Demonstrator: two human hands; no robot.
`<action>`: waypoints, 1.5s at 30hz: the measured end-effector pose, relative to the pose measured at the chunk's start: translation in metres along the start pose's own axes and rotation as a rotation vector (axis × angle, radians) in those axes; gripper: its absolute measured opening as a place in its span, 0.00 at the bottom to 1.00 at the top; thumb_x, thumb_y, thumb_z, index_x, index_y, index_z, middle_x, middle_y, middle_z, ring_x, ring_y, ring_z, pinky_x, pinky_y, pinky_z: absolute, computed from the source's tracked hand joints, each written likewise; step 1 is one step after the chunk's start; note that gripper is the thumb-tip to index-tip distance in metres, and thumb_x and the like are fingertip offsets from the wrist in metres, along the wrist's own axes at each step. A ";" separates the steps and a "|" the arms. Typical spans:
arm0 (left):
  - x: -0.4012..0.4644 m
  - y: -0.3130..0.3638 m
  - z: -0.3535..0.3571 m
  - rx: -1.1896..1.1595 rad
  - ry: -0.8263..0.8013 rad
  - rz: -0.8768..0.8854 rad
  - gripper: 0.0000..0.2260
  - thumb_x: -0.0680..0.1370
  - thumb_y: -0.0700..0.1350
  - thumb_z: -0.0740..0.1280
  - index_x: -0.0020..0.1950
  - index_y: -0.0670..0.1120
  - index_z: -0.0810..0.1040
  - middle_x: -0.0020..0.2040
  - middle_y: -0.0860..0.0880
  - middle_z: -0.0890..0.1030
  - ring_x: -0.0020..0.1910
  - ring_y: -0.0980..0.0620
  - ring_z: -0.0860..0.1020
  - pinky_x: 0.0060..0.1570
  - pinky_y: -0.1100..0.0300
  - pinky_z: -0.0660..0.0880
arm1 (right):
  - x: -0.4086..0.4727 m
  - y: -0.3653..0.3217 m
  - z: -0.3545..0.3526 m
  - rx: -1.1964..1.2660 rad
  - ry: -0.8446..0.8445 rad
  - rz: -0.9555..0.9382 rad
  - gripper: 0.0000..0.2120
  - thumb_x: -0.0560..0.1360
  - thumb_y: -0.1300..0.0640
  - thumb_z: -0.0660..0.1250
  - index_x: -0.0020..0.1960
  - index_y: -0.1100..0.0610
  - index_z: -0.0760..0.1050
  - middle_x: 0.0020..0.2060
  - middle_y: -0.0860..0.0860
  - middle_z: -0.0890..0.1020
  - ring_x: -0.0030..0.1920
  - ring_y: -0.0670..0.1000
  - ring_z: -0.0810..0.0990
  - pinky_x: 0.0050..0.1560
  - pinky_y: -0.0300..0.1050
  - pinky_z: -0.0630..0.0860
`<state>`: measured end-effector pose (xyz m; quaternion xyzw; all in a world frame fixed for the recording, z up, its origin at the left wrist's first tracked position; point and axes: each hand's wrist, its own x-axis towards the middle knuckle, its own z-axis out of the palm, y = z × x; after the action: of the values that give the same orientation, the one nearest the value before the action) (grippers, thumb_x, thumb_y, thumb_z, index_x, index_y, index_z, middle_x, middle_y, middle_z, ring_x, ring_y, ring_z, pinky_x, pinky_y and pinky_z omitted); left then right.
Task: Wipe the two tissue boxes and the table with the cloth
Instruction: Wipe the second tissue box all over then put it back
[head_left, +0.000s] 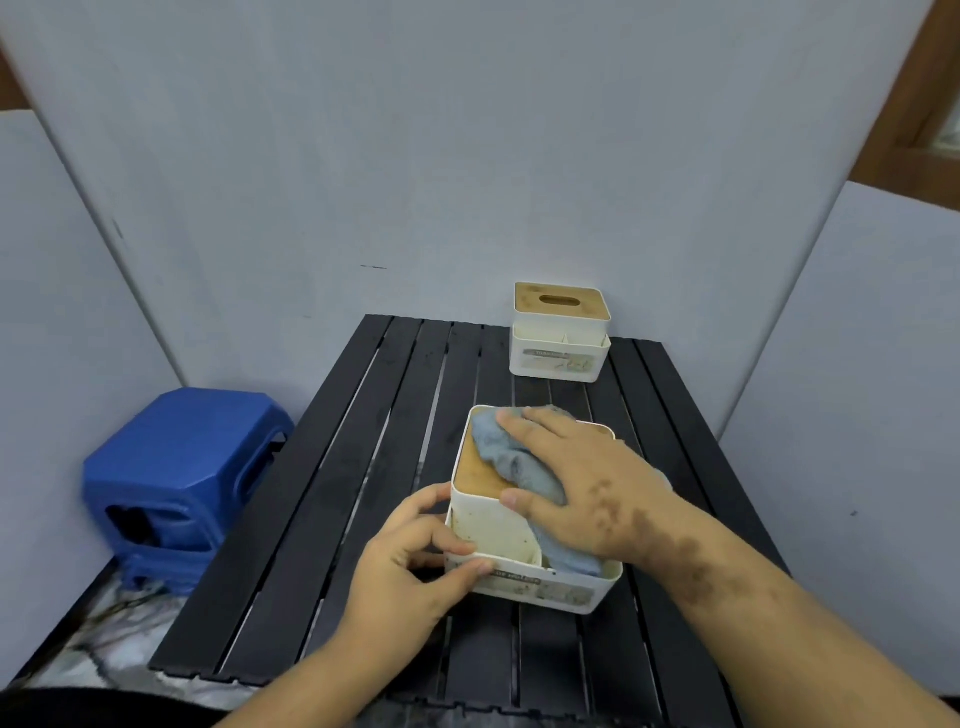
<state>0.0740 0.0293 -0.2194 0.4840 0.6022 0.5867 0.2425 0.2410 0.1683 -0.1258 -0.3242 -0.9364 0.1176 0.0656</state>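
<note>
A: Where is the cloth (511, 462)?

B: Blue-grey, bunched on the wooden lid of the near box (524, 525), under the right hand (582, 483). The fingers lie nearly straight and press it flat, so that grip is open; one end trails into the box's front compartment.

A: And the left hand (415, 556)?

B: Its grip is closed on the box's left front corner, thumb on the front wall, fingers curled against the left side.

A: Where does the box stand?

B: Near the front middle of the black slatted bench (332, 519). Its white walls show brown stains.

A: The second box?

B: The far box (560, 332), white with a slotted wooden lid, sits at the back edge, well apart and untouched.

A: Anything else?

B: A blue stool (182, 478) on the floor left of the bench.
</note>
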 end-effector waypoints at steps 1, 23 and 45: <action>0.000 0.000 0.000 -0.003 0.001 0.003 0.13 0.67 0.37 0.83 0.35 0.52 0.83 0.62 0.69 0.78 0.52 0.53 0.86 0.47 0.57 0.83 | 0.001 0.005 0.000 0.045 0.009 0.007 0.33 0.77 0.34 0.58 0.78 0.39 0.53 0.78 0.39 0.60 0.77 0.45 0.59 0.77 0.53 0.59; 0.002 -0.003 0.003 -0.041 -0.009 0.015 0.08 0.65 0.53 0.79 0.35 0.53 0.83 0.63 0.63 0.78 0.57 0.49 0.83 0.48 0.44 0.83 | 0.021 -0.020 0.003 0.197 0.108 0.087 0.26 0.77 0.46 0.68 0.74 0.45 0.68 0.68 0.46 0.76 0.68 0.49 0.73 0.70 0.45 0.67; 0.000 -0.001 0.004 -0.022 -0.001 -0.002 0.11 0.67 0.43 0.82 0.35 0.55 0.82 0.63 0.65 0.77 0.56 0.51 0.83 0.46 0.51 0.84 | 0.027 -0.006 -0.012 0.199 0.083 -0.077 0.23 0.77 0.52 0.70 0.70 0.41 0.72 0.60 0.42 0.79 0.60 0.44 0.76 0.67 0.45 0.71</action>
<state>0.0776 0.0315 -0.2209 0.4809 0.5960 0.5930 0.2487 0.2189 0.1829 -0.1117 -0.2844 -0.9282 0.1941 0.1407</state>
